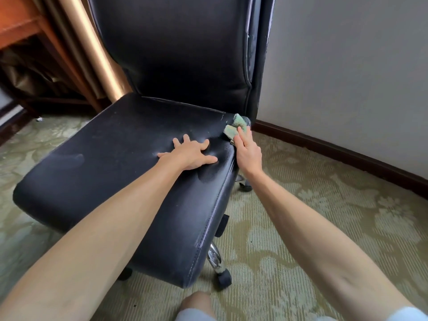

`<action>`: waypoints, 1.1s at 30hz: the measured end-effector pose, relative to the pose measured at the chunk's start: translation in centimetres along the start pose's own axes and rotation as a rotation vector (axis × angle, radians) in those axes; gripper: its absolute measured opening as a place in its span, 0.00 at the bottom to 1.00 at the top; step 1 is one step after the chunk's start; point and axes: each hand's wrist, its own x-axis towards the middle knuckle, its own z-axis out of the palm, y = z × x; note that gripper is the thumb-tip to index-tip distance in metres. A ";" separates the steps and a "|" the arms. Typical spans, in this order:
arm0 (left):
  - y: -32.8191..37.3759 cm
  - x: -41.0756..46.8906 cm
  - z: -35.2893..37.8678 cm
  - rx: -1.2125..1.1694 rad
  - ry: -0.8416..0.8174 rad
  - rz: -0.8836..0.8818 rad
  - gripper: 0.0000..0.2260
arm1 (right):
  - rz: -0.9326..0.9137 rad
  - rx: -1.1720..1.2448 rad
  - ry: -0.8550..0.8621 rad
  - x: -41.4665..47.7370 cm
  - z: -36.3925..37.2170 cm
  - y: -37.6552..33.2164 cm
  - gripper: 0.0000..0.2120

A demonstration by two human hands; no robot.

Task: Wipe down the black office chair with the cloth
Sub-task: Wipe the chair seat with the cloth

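The black office chair (pixel 111 163) fills the middle of the head view, its tall backrest rising behind the padded seat. My left hand (pixel 188 155) lies flat on the seat with fingers spread, pressing a dent into the cushion. My right hand (pixel 247 154) is at the seat's right edge, holding a folded green cloth (pixel 235 128) against the rear right corner of the seat, near the base of the backrest. Part of the cloth is hidden under my fingers.
A white wall (pixel 347 77) with a dark baseboard runs close along the chair's right side. A wooden desk (pixel 20 26) and a gold curtain (pixel 92 47) stand at the back left. Patterned green carpet (pixel 301 216) covers the floor. The chair's chrome leg and caster (pixel 220 269) show below the seat; my knee is at the bottom.
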 end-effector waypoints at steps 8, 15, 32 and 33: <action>-0.6 0.7 0.4 0.015 0.014 0.010 0.34 | -0.024 0.116 -0.021 -6.1 1.1 0.3 0.22; -0.5 -0.4 0.7 0.046 0.016 0.018 0.31 | -0.091 -0.007 -0.098 -1.2 0.3 0.4 0.24; -2.1 -0.7 0.7 0.122 -0.027 0.061 0.32 | -0.412 -0.151 -0.143 -5.1 -0.9 2.2 0.19; -2.4 -0.7 0.7 0.126 -0.029 0.071 0.33 | -0.421 -0.148 -0.142 -6.2 -0.7 2.2 0.19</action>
